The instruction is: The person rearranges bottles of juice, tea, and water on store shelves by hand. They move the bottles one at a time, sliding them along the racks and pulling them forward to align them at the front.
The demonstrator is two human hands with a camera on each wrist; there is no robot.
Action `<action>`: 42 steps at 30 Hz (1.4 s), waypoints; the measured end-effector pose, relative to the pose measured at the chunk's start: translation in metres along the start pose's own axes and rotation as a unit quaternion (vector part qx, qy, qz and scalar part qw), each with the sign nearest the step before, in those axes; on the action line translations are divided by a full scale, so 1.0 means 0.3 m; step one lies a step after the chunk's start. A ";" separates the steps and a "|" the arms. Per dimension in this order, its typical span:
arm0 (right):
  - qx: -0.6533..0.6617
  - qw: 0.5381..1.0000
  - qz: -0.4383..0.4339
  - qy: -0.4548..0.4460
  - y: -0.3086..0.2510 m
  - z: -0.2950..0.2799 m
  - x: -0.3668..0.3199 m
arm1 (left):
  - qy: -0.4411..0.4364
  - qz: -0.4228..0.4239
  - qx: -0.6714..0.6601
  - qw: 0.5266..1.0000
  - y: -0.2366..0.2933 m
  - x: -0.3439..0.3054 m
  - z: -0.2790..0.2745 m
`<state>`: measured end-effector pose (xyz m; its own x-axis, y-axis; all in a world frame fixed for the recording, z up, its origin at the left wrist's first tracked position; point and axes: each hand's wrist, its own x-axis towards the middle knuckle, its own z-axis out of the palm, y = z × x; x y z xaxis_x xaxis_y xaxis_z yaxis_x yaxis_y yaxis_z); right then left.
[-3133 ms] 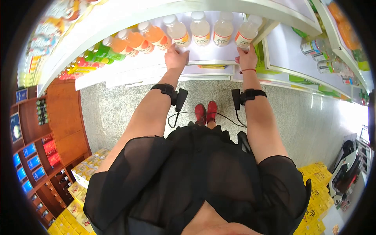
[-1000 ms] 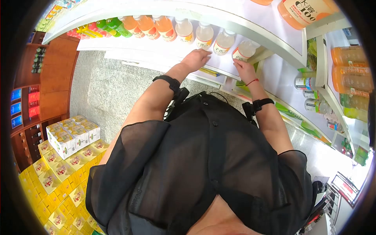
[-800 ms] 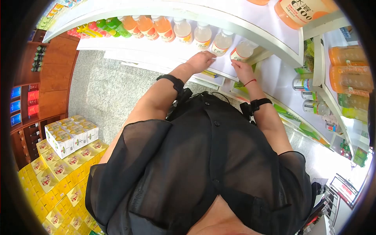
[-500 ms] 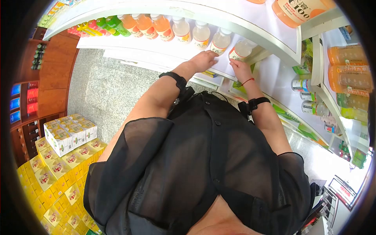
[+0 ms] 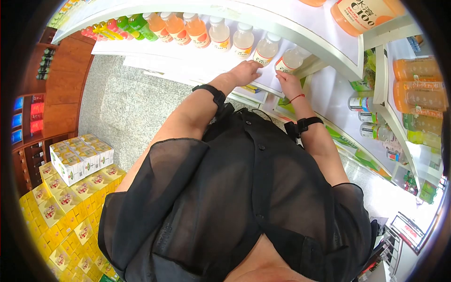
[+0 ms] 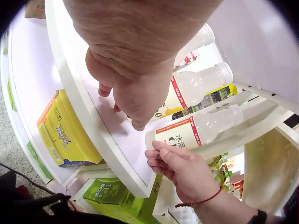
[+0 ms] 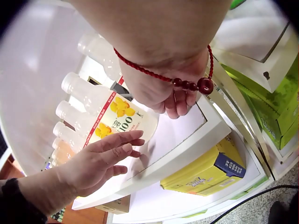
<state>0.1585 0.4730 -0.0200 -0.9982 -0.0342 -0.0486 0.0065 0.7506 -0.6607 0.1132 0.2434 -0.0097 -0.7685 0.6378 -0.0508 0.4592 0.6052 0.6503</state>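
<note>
On a white shelf (image 5: 183,63) stands a row of drink bottles with cream labels. My left hand (image 5: 245,73) is at the front of the second clear bottle (image 5: 266,49) from the right end, its fingers extended beside the label in the right wrist view. At the lower front of the end bottle (image 5: 291,58) is my right hand (image 5: 289,84), wearing a red bracelet (image 7: 154,73). In the left wrist view its thumb lies along the label's lower edge, the other fingers loosely bent below. Both bottles stand upright on the shelf.
Further left are more clear bottles (image 5: 219,35), orange ones (image 5: 196,30) and green ones (image 5: 142,27). A shelf board (image 5: 235,11) overhangs the row. Yellow (image 6: 67,130) and green cartons (image 6: 117,198) sit lower down. Yellow boxes (image 5: 61,230) are stacked at the left.
My left hand has moved right along the row, from the leftmost clear bottle to the second from the end. My right hand stays by the end bottle. The head view has shifted and turned.
</note>
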 end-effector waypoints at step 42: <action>0.029 0.980 -0.136 -0.139 -0.286 0.165 0.115 | 0.082 -0.182 -0.023 0.980 -0.169 -0.195 -0.190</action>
<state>0.1265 0.3746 -0.0020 -0.9086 -0.4129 -0.0622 -0.2465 0.6506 -0.7183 0.1095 0.1482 0.0037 -0.9410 0.2953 -0.1655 0.1232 0.7542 0.6450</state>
